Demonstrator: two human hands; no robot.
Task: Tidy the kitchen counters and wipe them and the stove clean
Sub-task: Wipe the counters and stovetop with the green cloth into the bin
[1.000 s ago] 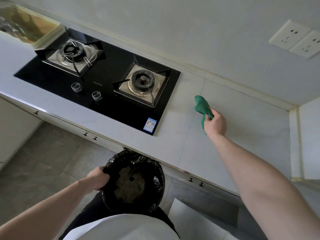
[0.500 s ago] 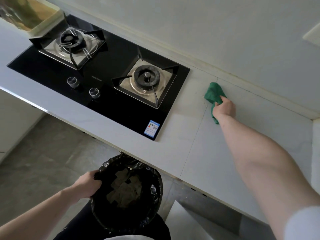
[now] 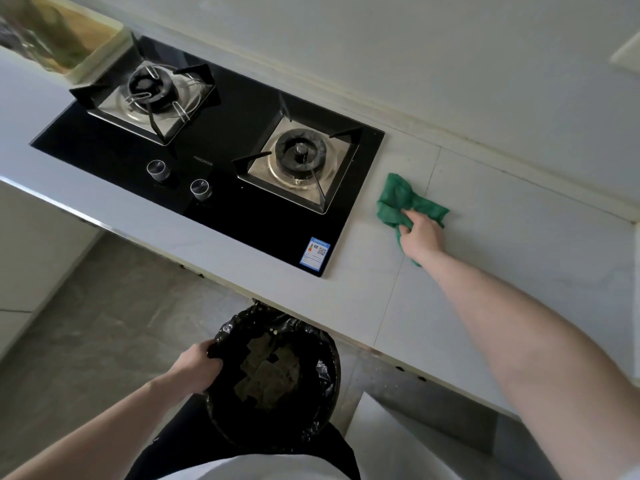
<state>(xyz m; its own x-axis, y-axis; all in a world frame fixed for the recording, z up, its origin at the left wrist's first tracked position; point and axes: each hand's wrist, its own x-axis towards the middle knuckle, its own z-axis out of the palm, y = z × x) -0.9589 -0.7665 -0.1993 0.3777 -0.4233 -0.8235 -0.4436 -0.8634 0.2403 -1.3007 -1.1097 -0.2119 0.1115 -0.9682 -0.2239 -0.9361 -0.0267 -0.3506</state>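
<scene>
From my feed: right hand (image 3: 420,233) at about 3 o'clock of the view, fingers curled round a crumpled green cloth (image 3: 403,200), which lies bunched on the pale counter (image 3: 485,258). Cloth sits just beside the right edge of the black glass stove (image 3: 221,161), not touching it that I can see. Part of the cloth trails under the wrist toward 5 o'clock.

Left hand (image 3: 199,365) low at 7 o'clock, gripping the near-left rim of a bin lined with a black bag (image 3: 277,375); flat brownish scraps show inside. Bin is held below the counter's front edge, at 6 o'clock.

Stove has two burners, the left one at 10 o'clock, two knobs (image 3: 178,178) in front, a blue sticker (image 3: 315,253) at its near right corner. A tray (image 3: 81,46), contents blurred, at 11 o'clock beside the stove.
</scene>
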